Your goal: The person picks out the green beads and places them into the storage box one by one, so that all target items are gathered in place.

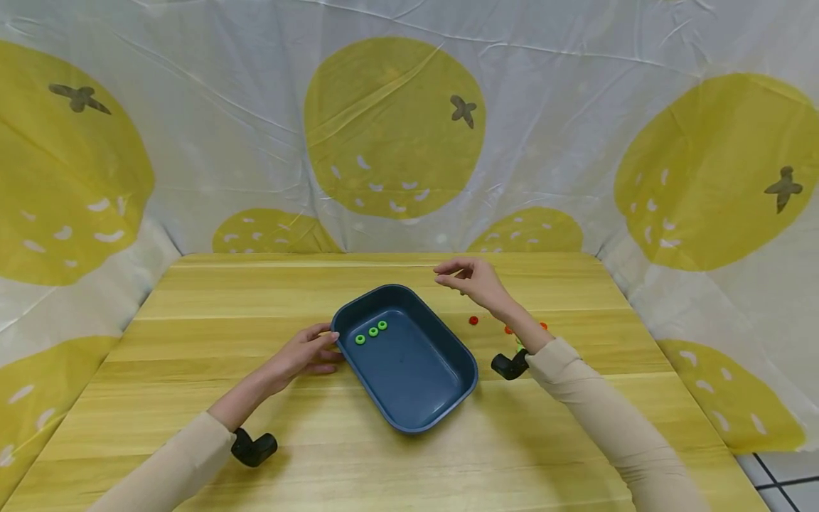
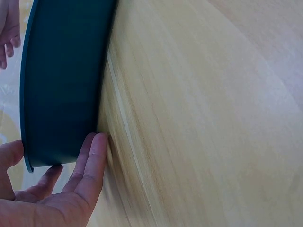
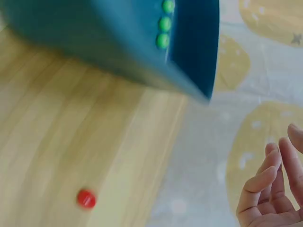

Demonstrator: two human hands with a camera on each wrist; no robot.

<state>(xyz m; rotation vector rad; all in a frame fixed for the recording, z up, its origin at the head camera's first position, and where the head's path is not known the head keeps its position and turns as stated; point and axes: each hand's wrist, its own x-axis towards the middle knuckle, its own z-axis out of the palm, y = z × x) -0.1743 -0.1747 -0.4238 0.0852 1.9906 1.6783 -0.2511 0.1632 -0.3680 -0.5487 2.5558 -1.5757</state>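
Observation:
A dark blue rectangular tray (image 1: 409, 377) with raised walls sits at an angle on the table. Three small green rings (image 1: 373, 332) lie in a row on its floor near the far left end. My left hand (image 1: 301, 359) holds the tray's left end, thumb at the rim and fingers against the outer wall (image 2: 66, 94). Beyond the tray's right side, my right hand (image 1: 476, 281) hangs in the air. Its thumb and fingers stand apart in the right wrist view, and nothing shows between them. A red ring (image 1: 473, 321) lies on the table below it.
More small pieces lie by my right forearm: orange-red ones (image 1: 543, 326) and yellow-green ones (image 1: 520, 346), partly hidden by the sleeve and black wrist camera (image 1: 510, 365). A fruit-patterned cloth (image 1: 397, 142) hangs behind the wooden table (image 1: 256, 299).

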